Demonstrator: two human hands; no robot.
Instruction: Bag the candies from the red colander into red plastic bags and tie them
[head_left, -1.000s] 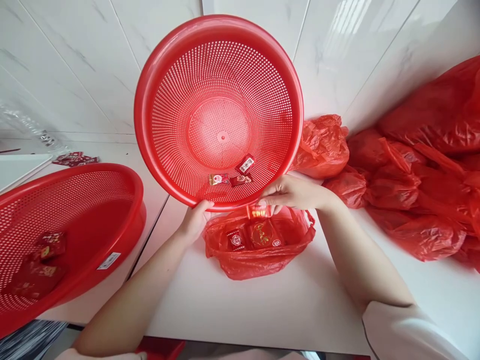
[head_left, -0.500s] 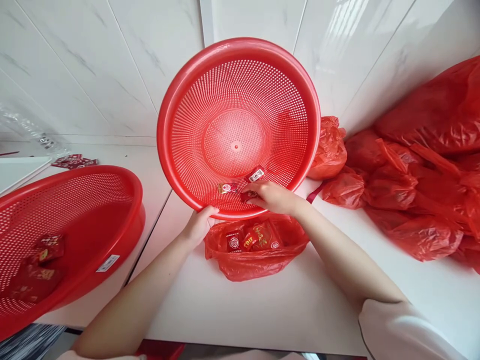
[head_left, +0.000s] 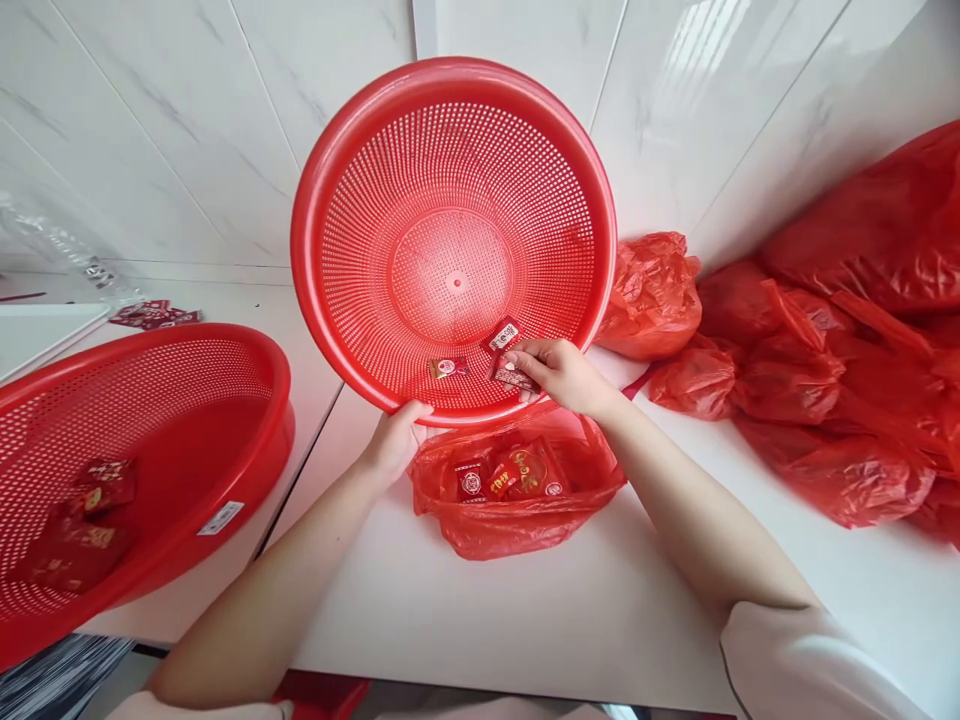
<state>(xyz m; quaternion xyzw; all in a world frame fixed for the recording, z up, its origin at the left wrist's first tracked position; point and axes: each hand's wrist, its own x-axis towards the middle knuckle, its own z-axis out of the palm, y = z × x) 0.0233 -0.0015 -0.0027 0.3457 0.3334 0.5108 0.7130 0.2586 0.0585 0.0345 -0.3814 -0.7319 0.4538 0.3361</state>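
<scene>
A round red mesh basket (head_left: 454, 85) is tipped up toward me, its rim low at the front. My left hand (head_left: 394, 440) grips that front rim, thumb over the edge. Inside the basket my right hand (head_left: 559, 372) pinches a dark red wrapped packet (head_left: 516, 376). Another red packet with a white label (head_left: 502, 335) lies just behind it. To the left rests a small gold-and-red packet (head_left: 448, 368). Below the rim an opened red plastic bag (head_left: 502, 535) sits on the table, holding several red packets (head_left: 525, 470).
A second red basket (head_left: 247, 470) with several red packets stands at the left. Filled red plastic bags (head_left: 795, 370) are heaped at the right against the tiled wall. Small red packets (head_left: 154, 314) and clear plastic wrap (head_left: 67, 255) lie at the back left of the white table (head_left: 450, 620).
My right hand has lifted slightly and now shows the dark red packet between its fingers. The tipped basket has shifted a little left and up in view.
</scene>
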